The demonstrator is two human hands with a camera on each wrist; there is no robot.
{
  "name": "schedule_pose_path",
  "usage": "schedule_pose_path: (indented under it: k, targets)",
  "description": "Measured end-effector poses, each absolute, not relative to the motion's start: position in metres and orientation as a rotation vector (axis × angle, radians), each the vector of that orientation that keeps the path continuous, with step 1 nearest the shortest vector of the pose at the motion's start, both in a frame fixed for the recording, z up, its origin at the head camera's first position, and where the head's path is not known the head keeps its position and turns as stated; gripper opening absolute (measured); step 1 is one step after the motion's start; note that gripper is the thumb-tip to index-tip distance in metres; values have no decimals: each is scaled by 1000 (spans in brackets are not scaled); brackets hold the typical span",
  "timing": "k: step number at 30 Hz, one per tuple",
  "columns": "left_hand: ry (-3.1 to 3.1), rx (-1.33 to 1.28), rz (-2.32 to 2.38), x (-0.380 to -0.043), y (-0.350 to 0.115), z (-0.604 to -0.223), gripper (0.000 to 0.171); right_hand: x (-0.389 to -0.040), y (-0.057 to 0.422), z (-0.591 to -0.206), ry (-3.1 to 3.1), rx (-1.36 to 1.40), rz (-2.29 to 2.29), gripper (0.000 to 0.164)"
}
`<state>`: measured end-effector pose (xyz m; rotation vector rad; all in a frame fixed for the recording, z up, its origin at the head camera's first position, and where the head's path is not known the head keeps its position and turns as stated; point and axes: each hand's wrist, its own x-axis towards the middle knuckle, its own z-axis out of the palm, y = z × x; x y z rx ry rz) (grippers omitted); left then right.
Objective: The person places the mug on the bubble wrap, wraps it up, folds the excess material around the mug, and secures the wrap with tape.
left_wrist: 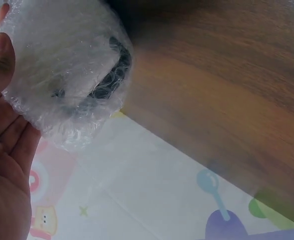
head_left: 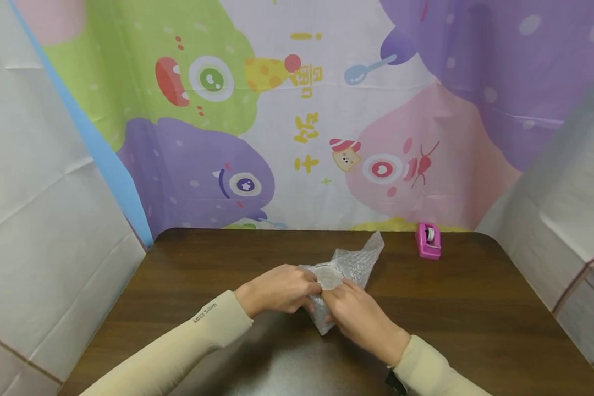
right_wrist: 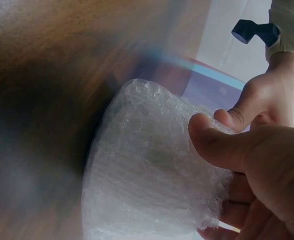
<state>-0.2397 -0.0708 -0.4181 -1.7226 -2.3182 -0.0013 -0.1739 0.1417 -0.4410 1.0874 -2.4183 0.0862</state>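
Clear bubble wrap surrounds a round, pale item in front of me, and a loose tail of it reaches toward the back of the table. My left hand grips the wrap from the left. From the right, my right hand pinches it close to the left fingers. In the left wrist view a dark curved mark shows through the film; what kind of item is inside, I cannot tell. Seen by the right wrist camera, the thumb presses on the bubble wrap with fingers behind it.
A pink tape dispenser stands at the back right of the dark wooden table. Behind the table hangs a cartoon-printed cloth, with pale panels at either side.
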Motion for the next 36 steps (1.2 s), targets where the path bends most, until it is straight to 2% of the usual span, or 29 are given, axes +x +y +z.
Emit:
schedule_pose_path:
  k: [7,13,24,31,36]
  targets:
    - [-2302,-1727,-33,-241,-71,-423,19,-180,143,-440,-2483,1125,166,34]
    - [-2315,-1729,-100,-241,-72,-425,18,-185,146,-442,-2477,1139,198,34]
    - [-2232,-1745,-222,-241,-82,-427,34,-186,145,-442,-2490,1157,216,31]
    - [-2243,-1747,-225,-238,-82,-422,23,-185,144,-444,-2486,1158,237,29]
    - [-2222,-1741,-153,-237,-78,-423,15,-185,149,-443,-2468,1175,215,41]
